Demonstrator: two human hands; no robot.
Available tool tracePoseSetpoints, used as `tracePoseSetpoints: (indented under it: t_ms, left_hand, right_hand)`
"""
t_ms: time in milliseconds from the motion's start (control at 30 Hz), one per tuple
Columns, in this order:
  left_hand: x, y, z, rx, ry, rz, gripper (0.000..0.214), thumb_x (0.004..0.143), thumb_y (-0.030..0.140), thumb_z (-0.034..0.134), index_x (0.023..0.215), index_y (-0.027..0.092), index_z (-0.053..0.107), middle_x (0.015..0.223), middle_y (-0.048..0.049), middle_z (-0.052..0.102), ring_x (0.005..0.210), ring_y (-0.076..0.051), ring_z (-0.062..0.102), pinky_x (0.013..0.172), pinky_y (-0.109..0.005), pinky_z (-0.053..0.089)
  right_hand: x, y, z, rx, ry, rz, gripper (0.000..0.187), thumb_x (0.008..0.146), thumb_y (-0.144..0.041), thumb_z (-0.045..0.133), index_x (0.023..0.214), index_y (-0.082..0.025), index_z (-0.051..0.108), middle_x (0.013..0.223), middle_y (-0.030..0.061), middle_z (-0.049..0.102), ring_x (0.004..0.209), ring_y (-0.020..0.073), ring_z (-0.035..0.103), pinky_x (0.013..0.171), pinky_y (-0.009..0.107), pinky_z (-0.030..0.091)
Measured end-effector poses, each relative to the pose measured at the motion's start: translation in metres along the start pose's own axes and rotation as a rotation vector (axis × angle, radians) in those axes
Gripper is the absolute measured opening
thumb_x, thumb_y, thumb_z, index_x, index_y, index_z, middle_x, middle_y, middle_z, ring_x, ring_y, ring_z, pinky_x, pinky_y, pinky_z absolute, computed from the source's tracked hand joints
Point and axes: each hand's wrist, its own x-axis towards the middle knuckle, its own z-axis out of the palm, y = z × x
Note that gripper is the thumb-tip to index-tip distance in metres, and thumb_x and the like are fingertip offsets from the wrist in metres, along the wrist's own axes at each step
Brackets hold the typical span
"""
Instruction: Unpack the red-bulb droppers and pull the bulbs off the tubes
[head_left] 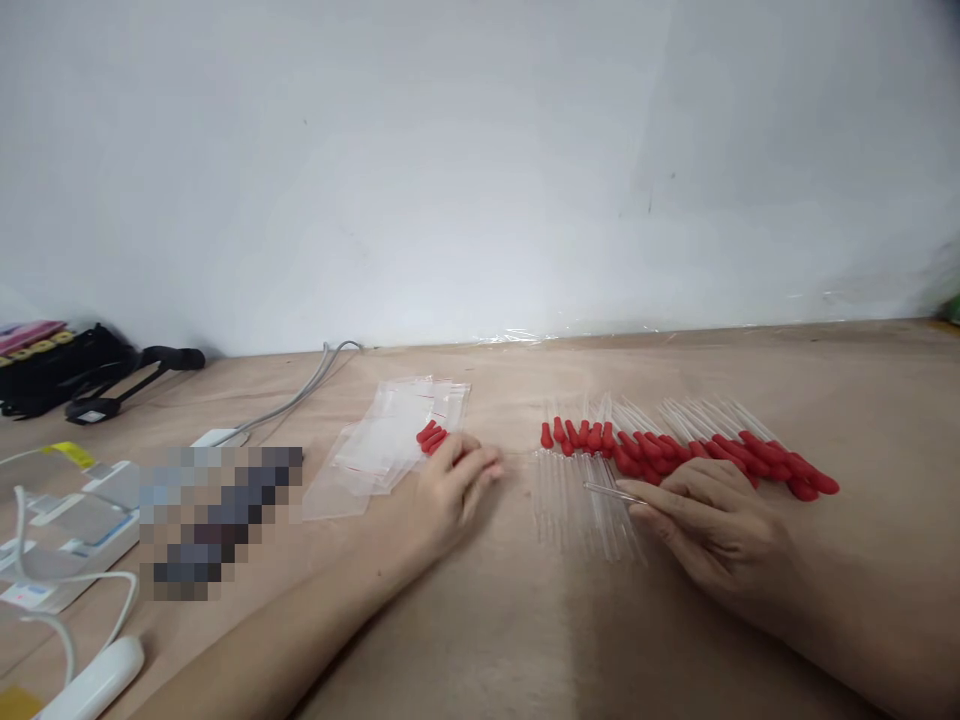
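We see the right hand (712,525) pinching a clear tube (604,490) — it juts leftward past the fingertips, red bulbs (649,452) just beyond. Left hand (454,490) beside small red caps (431,437) — we can't tell its grip.

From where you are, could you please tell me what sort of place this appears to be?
Probably a makeshift hand-assembly workspace: red-bulbed droppers lie lined up, loose clear tubes lie nearer the person, and clear plastic bags overlap to the left.
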Motion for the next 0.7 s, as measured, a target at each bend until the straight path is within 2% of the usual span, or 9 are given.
tracePoseSetpoints:
  t_ms: [67, 133, 267, 367, 467, 567, 700]
  left_hand:
    - [0.006, -0.014, -0.004, 0.016, 0.059, -0.095, 0.021, 0.088, 0.018, 0.039, 0.104, 0.023, 0.051, 0.081, -0.0035, 0.045, 0.069, -0.013, 0.049, 0.06, -0.029, 0.048]
    - [0.012, -0.029, -0.007, 0.048, 0.097, -0.146, 0.026, 0.087, 0.017, 0.037, 0.109, 0.025, 0.049, 0.08, -0.0039, 0.045, 0.071, -0.015, 0.05, 0.061, -0.033, 0.049]
    - [0.015, -0.049, -0.012, 0.036, 0.064, -0.192, 0.036, 0.083, 0.009, 0.036, 0.112, 0.028, 0.046, 0.08, -0.0045, 0.048, 0.074, -0.017, 0.053, 0.064, -0.038, 0.051]
    - [0.013, -0.05, -0.011, 0.044, 0.048, -0.238, 0.036, 0.078, 0.006, 0.041, 0.107, 0.027, 0.046, 0.086, -0.0049, 0.052, 0.077, -0.018, 0.056, 0.064, -0.037, 0.051]
    - [0.011, -0.044, -0.007, 0.083, 0.034, -0.263, 0.025, 0.075, 0.006, 0.044, 0.092, 0.022, 0.05, 0.08, -0.0031, 0.054, 0.071, -0.016, 0.055, 0.061, -0.035, 0.05]
    - [0.01, -0.04, -0.006, 0.114, -0.032, -0.215, 0.016, 0.074, 0.006, 0.045, 0.08, 0.018, 0.053, 0.074, -0.0024, 0.054, 0.067, -0.015, 0.055, 0.06, -0.032, 0.048]
    - [0.01, -0.038, -0.009, 0.123, -0.099, -0.145, 0.016, 0.078, 0.011, 0.046, 0.08, 0.016, 0.061, 0.081, -0.0042, 0.056, 0.067, -0.012, 0.056, 0.061, -0.027, 0.047]
  right_hand:
    - [-0.001, 0.003, 0.0, -0.056, -0.002, 0.041, 0.024, 0.079, -0.017, 0.056, 0.102, -0.021, 0.062, 0.058, -0.0023, 0.055, 0.056, 0.0117, 0.05, 0.061, 0.03, 0.039]
    - [-0.001, 0.005, -0.001, -0.1, -0.002, 0.072, 0.024, 0.08, -0.018, 0.053, 0.103, -0.02, 0.061, 0.058, -0.0025, 0.054, 0.054, 0.0108, 0.048, 0.062, 0.03, 0.037]
    - [-0.003, 0.002, -0.005, -0.189, 0.014, 0.085, 0.023, 0.079, -0.018, 0.053, 0.1, -0.021, 0.061, 0.061, -0.0025, 0.057, 0.057, 0.0116, 0.052, 0.069, 0.032, 0.035]
    - [-0.004, -0.001, -0.008, -0.259, 0.021, 0.109, 0.015, 0.076, -0.02, 0.054, 0.089, -0.021, 0.061, 0.061, -0.0031, 0.059, 0.057, 0.0124, 0.054, 0.072, 0.034, 0.033]
    - [-0.004, -0.003, -0.008, -0.304, 0.003, 0.125, 0.005, 0.075, -0.021, 0.054, 0.078, -0.02, 0.059, 0.061, -0.0031, 0.06, 0.056, 0.0129, 0.054, 0.072, 0.035, 0.031]
    - [-0.004, -0.004, -0.006, -0.318, -0.021, 0.11, 0.005, 0.075, -0.02, 0.053, 0.072, -0.021, 0.057, 0.062, -0.0038, 0.062, 0.056, 0.0128, 0.054, 0.072, 0.035, 0.031]
    - [-0.003, -0.006, -0.005, -0.323, -0.023, 0.084, 0.009, 0.075, -0.019, 0.054, 0.067, -0.02, 0.056, 0.057, -0.0044, 0.06, 0.055, 0.0124, 0.053, 0.073, 0.035, 0.03]
